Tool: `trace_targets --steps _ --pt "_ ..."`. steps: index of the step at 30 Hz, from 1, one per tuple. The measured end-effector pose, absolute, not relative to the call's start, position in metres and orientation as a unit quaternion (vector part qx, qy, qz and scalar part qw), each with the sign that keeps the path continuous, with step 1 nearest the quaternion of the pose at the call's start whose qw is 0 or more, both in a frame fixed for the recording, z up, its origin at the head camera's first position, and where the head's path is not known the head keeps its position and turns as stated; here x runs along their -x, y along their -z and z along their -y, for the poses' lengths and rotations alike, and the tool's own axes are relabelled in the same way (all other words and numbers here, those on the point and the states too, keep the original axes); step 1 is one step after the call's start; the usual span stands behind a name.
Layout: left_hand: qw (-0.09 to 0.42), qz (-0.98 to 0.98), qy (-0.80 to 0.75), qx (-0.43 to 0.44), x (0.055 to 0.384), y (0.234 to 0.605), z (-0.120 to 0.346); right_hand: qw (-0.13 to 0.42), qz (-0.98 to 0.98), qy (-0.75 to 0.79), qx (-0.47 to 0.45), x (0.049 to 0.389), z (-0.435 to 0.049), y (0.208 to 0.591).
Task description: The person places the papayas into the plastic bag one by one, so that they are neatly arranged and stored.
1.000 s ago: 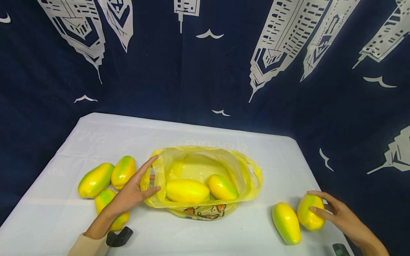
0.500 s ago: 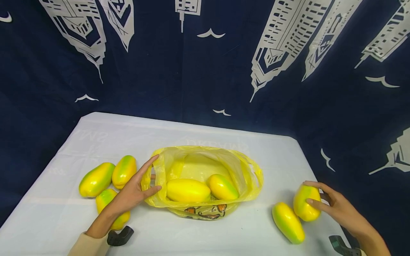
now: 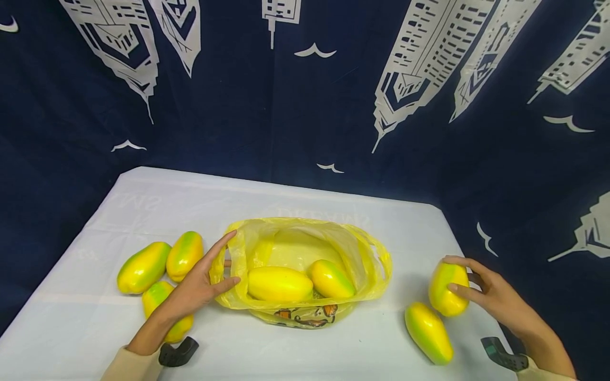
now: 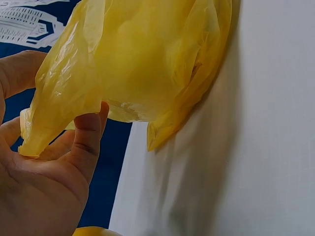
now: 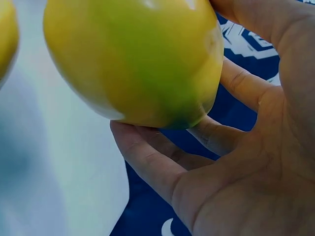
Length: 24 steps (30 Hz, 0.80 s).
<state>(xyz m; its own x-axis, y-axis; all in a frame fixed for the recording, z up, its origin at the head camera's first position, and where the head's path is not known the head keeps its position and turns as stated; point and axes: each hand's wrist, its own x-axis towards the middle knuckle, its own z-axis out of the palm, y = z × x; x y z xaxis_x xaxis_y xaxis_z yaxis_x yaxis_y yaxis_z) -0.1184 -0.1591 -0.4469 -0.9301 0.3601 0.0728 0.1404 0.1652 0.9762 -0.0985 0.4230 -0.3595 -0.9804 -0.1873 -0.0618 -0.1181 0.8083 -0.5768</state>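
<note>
A yellow plastic bag (image 3: 305, 243) stands with its mouth spread in the middle of the table; two yellow-green mangoes (image 3: 278, 284) lie inside. My left hand (image 3: 193, 292) holds the bag's left handle, the fingers passing through the loop, as the left wrist view shows with the handle film (image 4: 69, 83) hooked over them. At the right, my right hand (image 3: 498, 299) grips a mango (image 3: 442, 290) between thumb and fingers, tilted upright. In the right wrist view this mango (image 5: 133, 64) hides part of the fingers. Another mango (image 3: 428, 332) lies just in front of it.
Three mangoes (image 3: 143, 268) are grouped left of the bag, one partly behind the left forearm. The white-covered table (image 3: 229, 196) ends at a dark blue curtain (image 3: 238, 116) with white building prints. Black straps (image 3: 178, 352) sit on both wrists.
My right hand has moved the gripped mango left and away from me, up off its earlier spot. The neighbouring mango has shifted slightly. My left hand and the bag keep still.
</note>
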Motion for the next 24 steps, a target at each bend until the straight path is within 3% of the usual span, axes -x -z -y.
trace_targets --steps 24 --pt "0.095 -0.748 -0.637 -0.158 0.117 0.446 0.159 0.050 -0.942 0.293 0.157 0.127 -0.368 0.328"
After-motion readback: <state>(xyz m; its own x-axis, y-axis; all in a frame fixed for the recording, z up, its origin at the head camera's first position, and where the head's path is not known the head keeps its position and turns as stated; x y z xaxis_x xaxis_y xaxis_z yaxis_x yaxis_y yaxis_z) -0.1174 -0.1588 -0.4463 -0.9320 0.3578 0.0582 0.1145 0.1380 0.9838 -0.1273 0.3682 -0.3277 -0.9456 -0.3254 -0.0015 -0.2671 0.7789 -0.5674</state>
